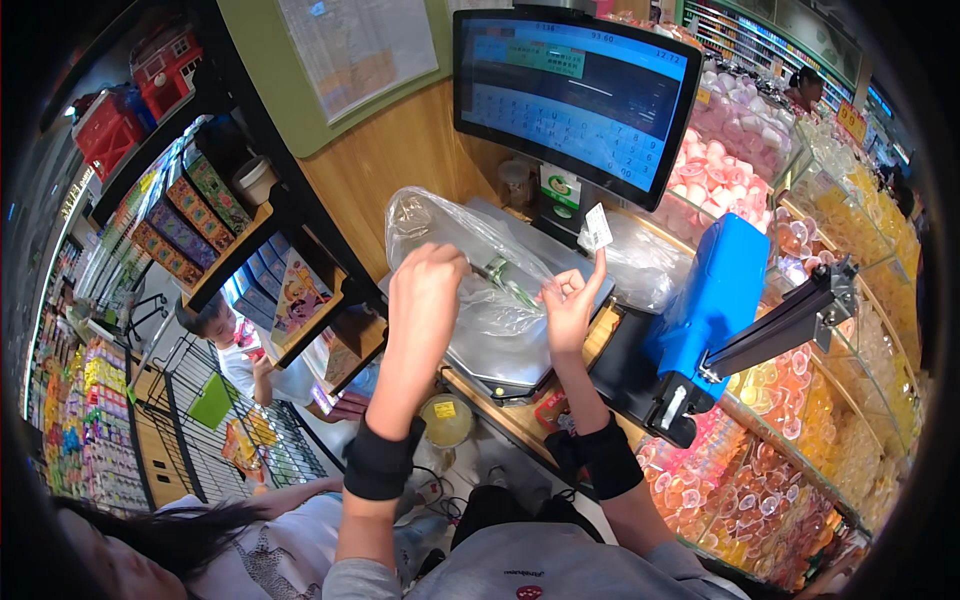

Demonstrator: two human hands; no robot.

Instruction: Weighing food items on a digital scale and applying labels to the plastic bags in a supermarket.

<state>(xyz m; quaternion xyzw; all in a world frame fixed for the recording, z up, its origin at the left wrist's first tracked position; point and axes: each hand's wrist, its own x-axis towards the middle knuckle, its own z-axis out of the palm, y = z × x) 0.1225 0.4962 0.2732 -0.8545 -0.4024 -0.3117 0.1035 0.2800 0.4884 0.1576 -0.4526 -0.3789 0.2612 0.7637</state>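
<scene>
A clear plastic bag (490,325) with green-and-white wrapped pieces (508,280) inside lies over the weighing scale (490,388). My left hand (425,290) is closed in a fist at the bag's upper side, its fingertips turned away from view. On the bag's right side, the thumb and curled fingers of my right hand (572,312) pinch at its edge. My right index finger points up, with a small white printed label (596,230) at its tip. Black bands wrap both wrists.
A lit screen (575,95) stands behind the scale. At right are a blue machine (710,295) on a black arm and bins of wrapped sweets (770,470). A person (180,550) is close at lower left; a child (235,345) is near a shopping cart (210,430). Shelves (290,290) border the left.
</scene>
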